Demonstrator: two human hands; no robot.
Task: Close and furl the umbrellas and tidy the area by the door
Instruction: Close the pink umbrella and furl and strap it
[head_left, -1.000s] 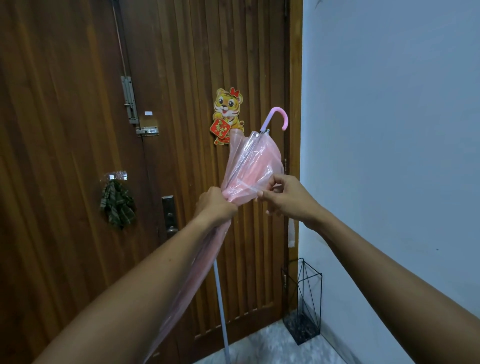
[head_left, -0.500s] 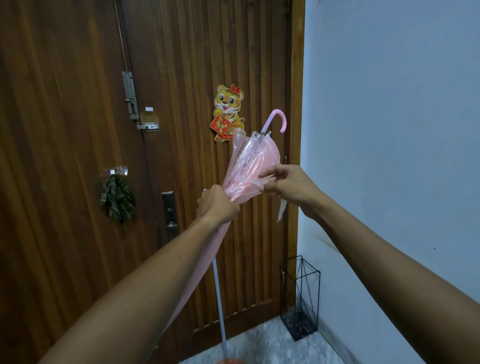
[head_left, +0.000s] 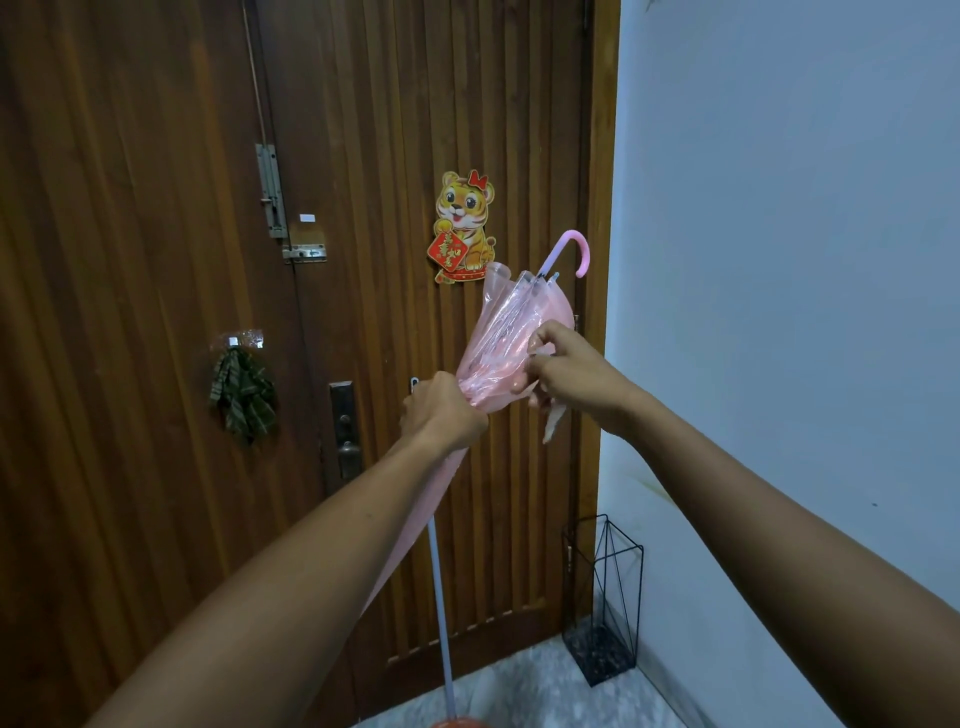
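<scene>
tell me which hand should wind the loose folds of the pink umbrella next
Probably right. The right hand pinches the loose folds of the pink umbrella, while the left hand grips the bunched canopy below, steadying it.

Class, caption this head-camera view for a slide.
Left hand grips, right hand pinches a half-furled pink umbrella at a wooden door.

One wide-angle view looks out from the person's head, facing forward and slightly down at the wooden door (head_left: 156, 312) from close by. The left hand (head_left: 441, 415) and right hand (head_left: 571, 379) reach in from the bottom edge to mid-frame. The pale wall (head_left: 779, 260) fills the right; floor (head_left: 530, 686) shows along the bottom.
</scene>
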